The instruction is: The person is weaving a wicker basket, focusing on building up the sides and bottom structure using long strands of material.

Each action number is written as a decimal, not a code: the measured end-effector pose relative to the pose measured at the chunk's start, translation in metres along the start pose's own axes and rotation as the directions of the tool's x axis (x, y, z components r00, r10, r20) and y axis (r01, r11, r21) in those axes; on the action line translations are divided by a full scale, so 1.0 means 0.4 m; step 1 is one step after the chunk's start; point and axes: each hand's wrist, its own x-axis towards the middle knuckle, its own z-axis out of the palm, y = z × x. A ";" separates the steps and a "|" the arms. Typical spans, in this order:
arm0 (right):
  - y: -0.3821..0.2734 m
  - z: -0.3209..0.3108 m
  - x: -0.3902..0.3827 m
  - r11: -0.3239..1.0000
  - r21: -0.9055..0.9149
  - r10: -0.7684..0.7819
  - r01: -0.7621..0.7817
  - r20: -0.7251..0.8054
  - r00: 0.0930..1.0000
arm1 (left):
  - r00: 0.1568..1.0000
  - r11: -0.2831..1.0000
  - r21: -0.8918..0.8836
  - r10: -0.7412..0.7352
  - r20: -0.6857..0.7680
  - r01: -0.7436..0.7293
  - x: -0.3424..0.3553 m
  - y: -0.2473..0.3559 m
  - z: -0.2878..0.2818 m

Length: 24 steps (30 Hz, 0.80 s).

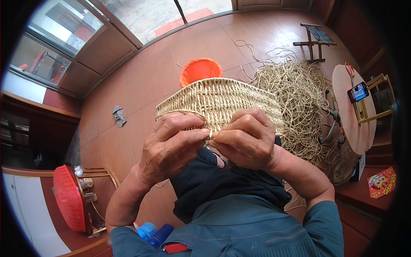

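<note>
A pale straw-coloured woven panel (pixel 231 100), made of twisted cord, lies across the middle of the view, its near edge under my fingers. My left hand (pixel 171 143) is closed on the cord at that near edge, left of centre, with a loose strand running over its fingers. My right hand (pixel 246 139) pinches the same edge just to the right, and the two sets of fingertips almost meet. The exact strand between them is mostly hidden. My dark-clothed legs show below the panel.
An orange bucket (pixel 200 67) stands behind the panel. A tangled heap of cord (pixel 293 81) lies right, beside a round table (pixel 344 120) holding scissors (pixel 350 73) and a phone (pixel 358 92). A folded stool (pixel 314 43) is at the back. A red basin (pixel 66 199) sits left.
</note>
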 end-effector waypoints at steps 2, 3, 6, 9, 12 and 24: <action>0.000 -0.001 0.001 1.000 0.005 -0.016 0.016 -0.004 1.000 | 1.000 0.999 0.041 0.018 0.002 -0.018 -0.002 0.001 0.001; 0.000 -0.001 0.000 1.000 0.008 -0.015 0.015 0.002 1.000 | 1.000 0.999 0.041 0.016 0.001 -0.016 -0.003 0.002 0.002; -0.002 0.000 -0.001 1.000 0.006 -0.016 0.016 0.001 1.000 | 0.999 0.996 0.087 0.036 0.001 -0.036 -0.004 0.000 0.006; -0.002 0.001 -0.004 1.000 -0.001 -0.014 0.014 -0.001 1.000 | 0.994 0.985 0.140 0.105 -0.004 -0.103 0.003 -0.005 0.006; 0.001 0.003 -0.004 1.000 0.000 -0.025 0.025 0.008 1.000 | 0.992 0.979 0.162 0.121 0.019 -0.123 0.018 -0.007 -0.004; 0.007 0.004 -0.016 0.999 0.022 -0.033 0.034 -0.069 0.997 | 0.985 0.993 0.120 -0.017 0.171 -0.003 0.057 -0.003 -0.015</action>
